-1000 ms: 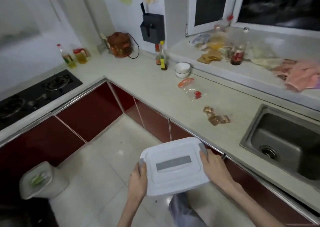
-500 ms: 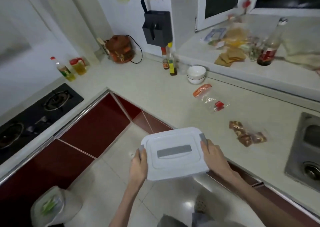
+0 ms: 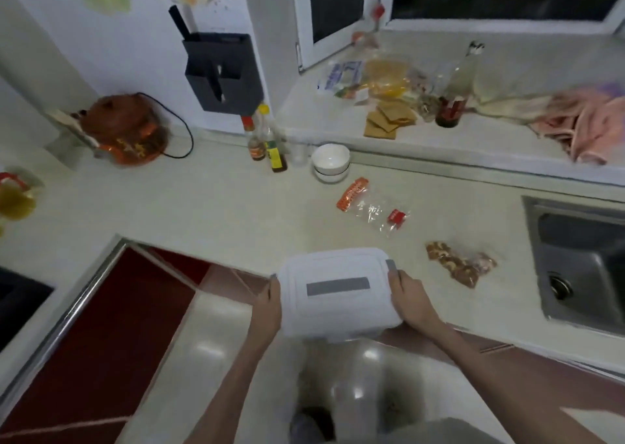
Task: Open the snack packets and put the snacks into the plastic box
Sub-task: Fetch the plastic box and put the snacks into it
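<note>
A white plastic box (image 3: pixel 338 291) with a closed lid and grey clips hangs over the front edge of the counter. My left hand (image 3: pixel 269 305) grips its left side and my right hand (image 3: pixel 411 299) grips its right side. On the counter beyond it lie two snack packets: a clear packet with an orange end and a red tag (image 3: pixel 370 206), and a clear packet of brown snacks (image 3: pixel 461 262) to the right of the box.
A steel sink (image 3: pixel 581 261) is at the right. Stacked white bowls (image 3: pixel 330 162), sauce bottles (image 3: pixel 269 145) and a brown cooker (image 3: pixel 125 132) stand at the back. The window ledge holds bags, a bottle (image 3: pixel 455 95) and a pink cloth (image 3: pixel 588 128). A stove is at the left.
Both hands have carried the box forward from over the floor to the counter's front edge. The view has swung closer to the counter and the packets.
</note>
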Available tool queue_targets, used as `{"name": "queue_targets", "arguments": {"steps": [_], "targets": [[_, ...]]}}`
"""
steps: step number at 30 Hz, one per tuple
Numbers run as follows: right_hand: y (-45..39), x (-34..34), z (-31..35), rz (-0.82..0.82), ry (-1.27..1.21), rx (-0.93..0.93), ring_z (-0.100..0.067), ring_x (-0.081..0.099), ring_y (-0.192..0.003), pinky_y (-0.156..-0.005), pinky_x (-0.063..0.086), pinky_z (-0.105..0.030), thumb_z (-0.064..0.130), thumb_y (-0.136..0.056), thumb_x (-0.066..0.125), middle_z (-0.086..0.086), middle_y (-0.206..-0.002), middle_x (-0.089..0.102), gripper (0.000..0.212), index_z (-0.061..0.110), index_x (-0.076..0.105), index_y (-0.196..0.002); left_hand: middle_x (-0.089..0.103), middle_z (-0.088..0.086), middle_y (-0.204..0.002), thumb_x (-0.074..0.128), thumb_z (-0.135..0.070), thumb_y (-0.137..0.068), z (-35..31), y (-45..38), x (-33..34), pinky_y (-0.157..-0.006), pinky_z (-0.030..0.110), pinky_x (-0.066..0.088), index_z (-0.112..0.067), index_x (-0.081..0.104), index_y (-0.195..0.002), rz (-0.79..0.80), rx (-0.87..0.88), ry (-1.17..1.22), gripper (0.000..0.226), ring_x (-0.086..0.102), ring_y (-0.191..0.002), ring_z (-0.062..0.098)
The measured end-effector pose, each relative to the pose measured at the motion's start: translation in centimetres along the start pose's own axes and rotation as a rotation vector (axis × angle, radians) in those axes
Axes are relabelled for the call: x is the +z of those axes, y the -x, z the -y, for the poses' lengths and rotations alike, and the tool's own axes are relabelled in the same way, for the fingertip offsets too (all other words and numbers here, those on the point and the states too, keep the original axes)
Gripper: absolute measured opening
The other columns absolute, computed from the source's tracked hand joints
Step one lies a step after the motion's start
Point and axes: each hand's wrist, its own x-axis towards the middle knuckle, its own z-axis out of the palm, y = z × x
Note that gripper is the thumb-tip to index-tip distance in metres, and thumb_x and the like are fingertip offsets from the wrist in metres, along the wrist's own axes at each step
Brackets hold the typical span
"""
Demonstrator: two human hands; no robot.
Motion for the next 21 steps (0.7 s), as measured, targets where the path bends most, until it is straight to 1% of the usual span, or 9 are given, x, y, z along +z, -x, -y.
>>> {"name": "queue_targets", "arguments": {"steps": [1,3,5,8,12,15,17,19,21], "targets": [[-0.5,0.7,0.2,-0.04,-0.035,0.037,-0.034,0.06,-0.088,-0.072,0.038,-0.033,0.037,-0.102,0.026,-0.023,-0.099,0.065,0.046,0.004,0.058,-0.1,0.069,-0.002,-0.093,0.034,-0.048,-0.101,-0.6,-1.5,-0.4,-0.084,0.042,0.051,-0.03,0.067,-0.095,0.026,0.022,-0.011,0.037,0.062,-0.084,0.013],[-1.4,1.9,1.1,-0.072,-0.064,0.109,-0.034,0.06,-0.087,-0.071,0.036,-0.032,0.038,-0.102,0.027,-0.023,-0.102,0.065,0.044,0.007,0.058,-0.097,0.07,0.006,-0.101,0.034,-0.043,-0.102,-1.2,-4.6,-0.9,-0.09,0.041,0.048,-0.018,0.069,-0.104,0.056,0.069,-0.049,0.042,0.063,-0.095,0.022],[-1.9,2.4,1.8,-0.101,-0.102,0.155,-0.031,0.058,-0.085,-0.071,0.037,-0.033,0.041,-0.101,0.027,-0.022,-0.103,0.066,0.043,0.009,0.056,-0.093,0.069,0.013,-0.103,0.034,-0.039,-0.104,-1.3,-6.8,-0.9,-0.086,0.037,0.045,-0.008,0.067,-0.105,0.094,0.077,-0.08,0.046,0.062,-0.098,0.025],[-3.2,2.2,2.6,-0.152,-0.123,0.187,-0.031,0.058,-0.089,-0.074,0.039,-0.034,0.044,-0.101,0.027,-0.02,-0.106,0.065,0.048,0.007,0.057,-0.101,0.067,0.017,-0.104,0.031,-0.039,-0.105,-2.2,-9.5,-0.8,-0.076,0.035,0.04,-0.007,0.064,-0.102,0.161,0.093,-0.117,0.046,0.06,-0.097,0.029],[-5.3,1.7,2.6,-0.195,-0.148,0.242,-0.03,0.057,-0.086,-0.072,0.038,-0.032,0.047,-0.1,0.025,-0.015,-0.097,0.063,0.05,0.009,0.056,-0.095,0.066,0.016,-0.112,0.032,-0.043,-0.104,-3.7,-12.8,0.5,-0.086,0.04,0.048,-0.01,0.063,-0.109,0.251,0.093,-0.156,0.045,0.062,-0.102,0.032],[-6.9,1.1,2.1,-0.243,-0.189,0.302,-0.03,0.057,-0.081,-0.072,0.043,-0.035,0.037,-0.101,0.028,-0.012,-0.085,0.059,0.044,0.01,0.053,-0.078,0.066,0.021,-0.103,0.031,-0.045,-0.103,-4.8,-14.5,1.4,-0.075,0.042,0.051,-0.009,0.06,-0.1,0.27,0.102,-0.188,0.046,0.064,-0.094,0.037],[-7.8,0.6,1.7,-0.269,-0.212,0.349,-0.031,0.058,-0.074,-0.068,0.053,-0.046,0.024,-0.098,0.035,-0.014,-0.078,0.059,0.038,0.008,0.051,-0.069,0.065,0.022,-0.099,0.027,-0.046,-0.103,-5.3,-15.4,1.9,-0.08,0.048,0.051,-0.008,0.058,-0.097,0.297,0.099,-0.234,0.049,0.063,-0.09,0.036],[-8.6,0.3,1.5,-0.262,-0.192,0.372,-0.031,0.059,-0.072,-0.068,0.055,-0.051,0.009,-0.091,0.038,-0.016,-0.075,0.061,0.028,0.001,0.053,-0.069,0.063,0.021,-0.105,0.026,-0.048,-0.103,-5.8,-16.0,2.4,-0.086,0.054,0.052,-0.007,0.057,-0.105,0.331,0.072,-0.264,0.052,0.062,-0.097,0.036],[-9.2,0.2,1.3,-0.256,-0.184,0.38,-0.031,0.059,-0.071,-0.068,0.053,-0.05,0.003,-0.086,0.038,-0.016,-0.072,0.059,0.021,0.0,0.051,-0.069,0.062,0.018,-0.111,0.026,-0.051,-0.102,-6.4,-16.2,2.9,-0.082,0.054,0.055,-0.013,0.054,-0.117,0.361,0.048,-0.268,0.05,0.062,-0.1,0.037]]}}
